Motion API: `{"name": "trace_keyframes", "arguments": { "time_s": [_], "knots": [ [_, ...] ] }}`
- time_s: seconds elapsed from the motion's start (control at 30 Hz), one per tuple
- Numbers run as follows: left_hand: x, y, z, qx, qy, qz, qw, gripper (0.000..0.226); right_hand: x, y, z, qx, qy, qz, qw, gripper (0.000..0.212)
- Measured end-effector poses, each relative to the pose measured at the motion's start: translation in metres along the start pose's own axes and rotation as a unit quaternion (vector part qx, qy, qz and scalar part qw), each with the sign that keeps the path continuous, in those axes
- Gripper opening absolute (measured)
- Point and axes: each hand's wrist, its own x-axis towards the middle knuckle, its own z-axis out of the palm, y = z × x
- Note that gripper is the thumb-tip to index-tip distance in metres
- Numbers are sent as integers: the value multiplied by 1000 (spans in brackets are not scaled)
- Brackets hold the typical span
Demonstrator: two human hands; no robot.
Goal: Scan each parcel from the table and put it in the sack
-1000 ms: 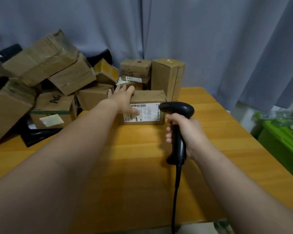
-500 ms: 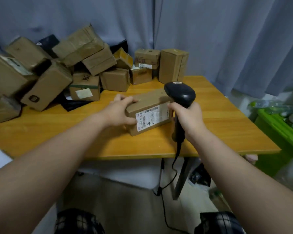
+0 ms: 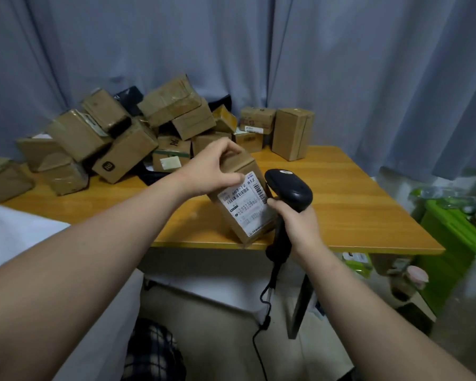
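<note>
My left hand (image 3: 213, 167) grips a small cardboard parcel (image 3: 245, 204) by its top end and holds it tilted over the front edge of the wooden table (image 3: 349, 204). Its white shipping label with barcodes faces me. Right beside the label, my right hand (image 3: 298, 218) holds a black corded barcode scanner (image 3: 289, 188) by the handle, the scanner head level with the label's right edge. A pile of several more cardboard parcels (image 3: 127, 138) covers the table's back left. No sack is clearly in view.
A tall upright box (image 3: 291, 133) stands at the back of the table. A green bin (image 3: 451, 237) stands on the floor to the right. The scanner cable (image 3: 261, 320) hangs down below the table. Grey curtains hang behind.
My left hand has pulled the parcel from mid-table to the front edge and tipped it up, label toward me. The scanner stayed beside it. The view has drawn back from the table.
</note>
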Motion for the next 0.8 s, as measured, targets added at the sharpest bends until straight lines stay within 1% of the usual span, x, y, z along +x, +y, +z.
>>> {"name": "trace_keyframes", "arguments": {
  "time_s": [0.07, 0.13, 0.2, 0.23, 0.3, 0.4, 0.47, 0.53, 0.6, 0.67, 0.8],
  "knots": [
    [-1, -1, 6, 6, -13, 3, 1000, 52, -6, 8, -2, 23, 15, 29, 999, 14],
    [1, -2, 11, 27, -55, -20, 998, 58, -12, 12, -7, 39, 26, 40, 998, 14],
    [2, 1, 14, 57, -90, -44, 993, 62, -17, 12, -14, 47, 37, 28, 998, 10],
    [3, 4, 14, 71, -93, -38, 992, 61, -20, 10, -17, 49, 44, 17, 998, 11],
    [3, 9, 14, 75, -66, -6, 995, 50, -29, 8, -22, 38, 54, -9, 998, 13],
    [0, 5, 17, 46, -14, 19, 999, 26, -43, 11, -27, -32, 22, -56, 998, 13],
    [-2, -1, 21, 7, -6, 28, 1000, 17, -51, 15, -29, -85, 5, -77, 993, 15],
    [-6, -4, 23, -55, -4, 24, 998, 12, -58, 22, -29, -115, 18, -83, 990, 17],
    [-9, -5, 21, -89, -4, 3, 996, 21, -65, 32, -27, -119, 49, -78, 989, 21],
    [-12, -5, 19, -96, -12, -10, 995, 30, -72, 41, -24, -123, 78, -66, 987, 24],
    [-17, -3, 17, -97, -31, -28, 994, 39, -80, 48, -17, -108, 97, -46, 988, 19]
  ]
}}
